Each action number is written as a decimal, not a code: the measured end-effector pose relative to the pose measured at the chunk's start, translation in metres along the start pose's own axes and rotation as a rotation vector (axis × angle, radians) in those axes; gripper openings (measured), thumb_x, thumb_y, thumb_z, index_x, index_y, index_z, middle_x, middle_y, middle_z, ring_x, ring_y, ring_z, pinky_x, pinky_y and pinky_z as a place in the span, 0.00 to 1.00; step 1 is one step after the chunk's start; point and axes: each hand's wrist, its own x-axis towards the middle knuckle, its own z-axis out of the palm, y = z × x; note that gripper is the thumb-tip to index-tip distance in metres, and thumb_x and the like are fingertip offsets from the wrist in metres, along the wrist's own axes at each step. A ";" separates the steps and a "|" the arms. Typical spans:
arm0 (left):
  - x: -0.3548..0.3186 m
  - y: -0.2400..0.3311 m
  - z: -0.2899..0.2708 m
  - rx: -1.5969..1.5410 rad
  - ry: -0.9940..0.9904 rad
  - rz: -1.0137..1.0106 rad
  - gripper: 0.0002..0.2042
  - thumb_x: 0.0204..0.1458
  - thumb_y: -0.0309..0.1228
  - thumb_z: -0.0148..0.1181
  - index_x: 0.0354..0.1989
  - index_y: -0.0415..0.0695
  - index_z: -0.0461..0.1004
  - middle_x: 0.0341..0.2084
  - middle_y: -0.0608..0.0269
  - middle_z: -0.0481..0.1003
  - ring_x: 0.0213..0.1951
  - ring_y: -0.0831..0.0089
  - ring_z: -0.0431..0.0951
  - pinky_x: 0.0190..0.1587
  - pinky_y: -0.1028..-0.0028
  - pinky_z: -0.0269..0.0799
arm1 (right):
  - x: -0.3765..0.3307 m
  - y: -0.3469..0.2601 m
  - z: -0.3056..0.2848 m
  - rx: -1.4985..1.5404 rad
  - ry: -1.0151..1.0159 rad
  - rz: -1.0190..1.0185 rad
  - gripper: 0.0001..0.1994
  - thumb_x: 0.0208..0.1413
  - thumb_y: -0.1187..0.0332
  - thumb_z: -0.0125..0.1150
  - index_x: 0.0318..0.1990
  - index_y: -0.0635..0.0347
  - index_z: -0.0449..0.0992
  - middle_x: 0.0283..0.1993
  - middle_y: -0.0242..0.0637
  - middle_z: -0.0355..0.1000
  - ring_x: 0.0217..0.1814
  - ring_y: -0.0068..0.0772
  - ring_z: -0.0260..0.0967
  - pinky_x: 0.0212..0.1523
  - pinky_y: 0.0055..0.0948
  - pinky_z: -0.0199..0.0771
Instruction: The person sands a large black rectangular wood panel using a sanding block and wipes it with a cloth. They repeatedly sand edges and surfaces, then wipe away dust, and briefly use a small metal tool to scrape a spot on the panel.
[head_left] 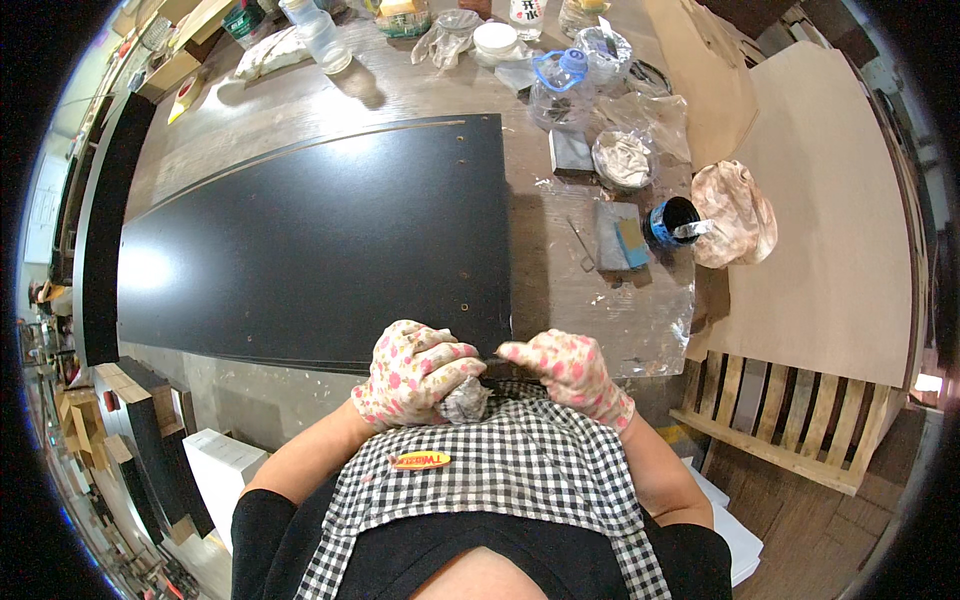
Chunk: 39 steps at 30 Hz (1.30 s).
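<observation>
Gloved hands worked at the near corner of a dark panel.

The left hand, in a pink-spotted fabric glove, was clenched around a crumpled grey rag at the near edge of the large flat black board lying on the worktop. The right hand pinched a thin dark tool against that edge, just beside the rag.

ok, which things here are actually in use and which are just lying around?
In use:
left hand
right hand
grey rag, in the left hand
dark panel, near edge by both hands

Lying about:
blue-rimmed pot
sanding block
plastic bottles
wooden pallet
</observation>
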 end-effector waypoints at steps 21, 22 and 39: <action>0.036 0.016 -0.011 0.172 -0.377 0.023 0.15 0.38 0.38 0.61 0.36 0.49 0.71 0.60 0.59 0.67 0.41 0.65 0.74 0.37 0.63 0.68 | -0.047 0.022 0.003 0.091 0.268 0.870 0.10 0.60 0.72 0.53 0.48 0.62 0.75 0.33 0.41 0.77 0.29 0.30 0.74 0.30 0.28 0.71; 0.037 0.017 -0.010 0.173 -0.400 0.000 0.15 0.38 0.38 0.61 0.36 0.49 0.71 0.60 0.59 0.67 0.41 0.65 0.75 0.37 0.63 0.68 | -0.045 0.019 0.002 0.130 0.256 0.960 0.10 0.61 0.71 0.53 0.47 0.62 0.75 0.32 0.41 0.77 0.29 0.31 0.75 0.30 0.28 0.71; 0.016 -0.005 -0.002 0.048 -0.105 0.199 0.18 0.35 0.38 0.66 0.36 0.47 0.76 0.46 0.59 0.78 0.38 0.64 0.79 0.34 0.64 0.71 | -0.024 -0.037 0.010 -0.292 -0.020 0.490 0.22 0.56 0.64 0.61 0.58 0.57 0.70 0.32 0.40 0.72 0.30 0.42 0.73 0.27 0.38 0.72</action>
